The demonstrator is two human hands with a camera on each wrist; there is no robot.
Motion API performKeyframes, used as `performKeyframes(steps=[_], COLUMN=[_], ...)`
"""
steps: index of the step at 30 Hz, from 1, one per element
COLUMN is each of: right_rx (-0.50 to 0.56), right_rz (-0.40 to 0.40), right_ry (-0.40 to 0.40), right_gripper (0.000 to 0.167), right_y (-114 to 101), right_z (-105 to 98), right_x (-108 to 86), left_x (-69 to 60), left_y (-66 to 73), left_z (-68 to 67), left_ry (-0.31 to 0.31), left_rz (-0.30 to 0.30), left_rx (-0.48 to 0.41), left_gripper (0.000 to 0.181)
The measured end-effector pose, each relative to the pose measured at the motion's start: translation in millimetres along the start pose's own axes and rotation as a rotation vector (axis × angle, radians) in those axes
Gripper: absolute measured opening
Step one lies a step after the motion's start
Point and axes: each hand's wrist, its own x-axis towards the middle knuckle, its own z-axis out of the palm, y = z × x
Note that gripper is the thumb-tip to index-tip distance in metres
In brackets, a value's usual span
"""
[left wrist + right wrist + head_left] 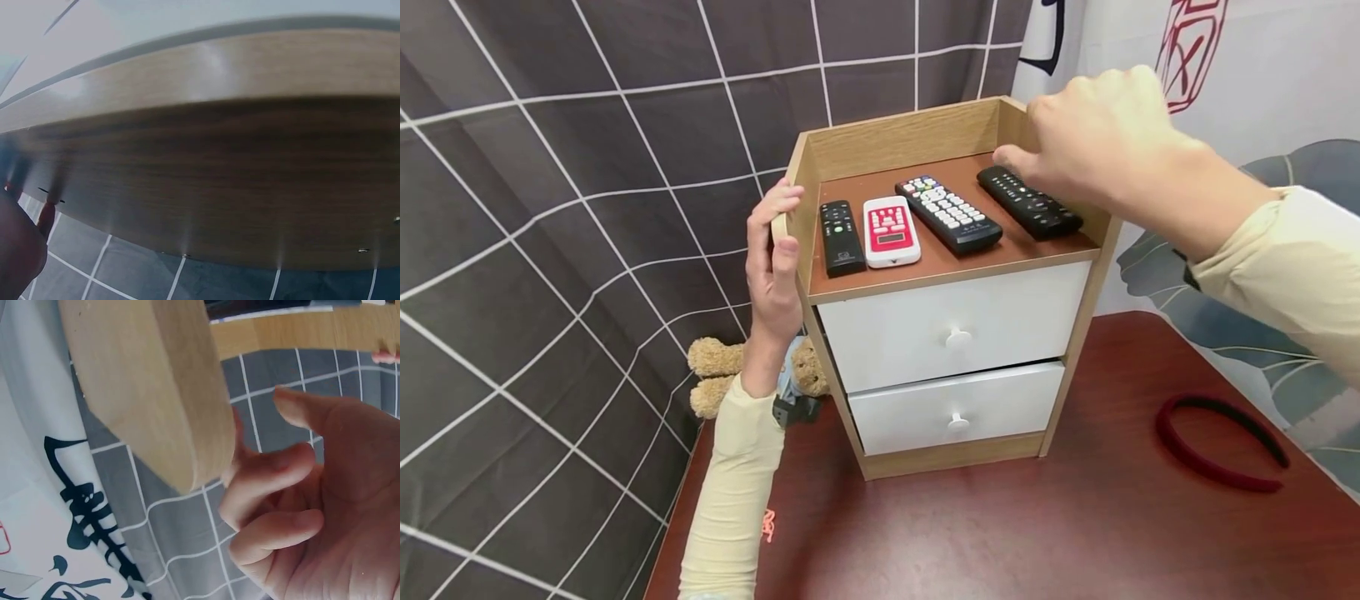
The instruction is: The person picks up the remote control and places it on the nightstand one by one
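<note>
A small wooden cabinet with two white drawers (955, 333) stands on a dark red table. On its brown top lie a slim black remote control (842, 242), a white remote control with a red face (891, 233), a black remote control with white buttons (951, 215) and another black remote control (1030, 204). My left hand (775, 275) rests against the left side panel, fingers fairly straight by its upper edge. Over the right side panel is my right hand (1097, 137), its thumb extended above the rightmost remote; the right wrist view shows its fingers loosely curled beside the panel, without a remote.
A wine-red headband (1221, 442) lies on the table (970, 533) right of the cabinet. Behind my left wrist is a plush bear (715, 375) at the dark gridded curtain (587, 250). Some orange cord (768, 525) lies by my left forearm.
</note>
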Motion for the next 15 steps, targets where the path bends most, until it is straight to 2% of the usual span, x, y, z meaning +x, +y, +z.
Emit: performKeyframes(steps=[5,11,15], right_rx=[0.078,0.166,0.219], right_rz=[0.008,0.016,0.006], right_ry=[0.096,0.215,0.38], right_gripper=[0.05,0.051,0.046], right_y=[4,15,27], right_z=[-2,4,15], right_x=[-8.0,-20.3,-29.2], left_x=[-0.7,2.2,4.0], left_y=[1.8,0.1,-3.6], left_z=[-3.5,-6.1,-6.6], left_ry=[0.012,0.011,0.002], left_rz=[0.011,0.011,0.007], left_rx=[-0.001,-0.021,-0.039], left_gripper=[0.063,0.061,0.05])
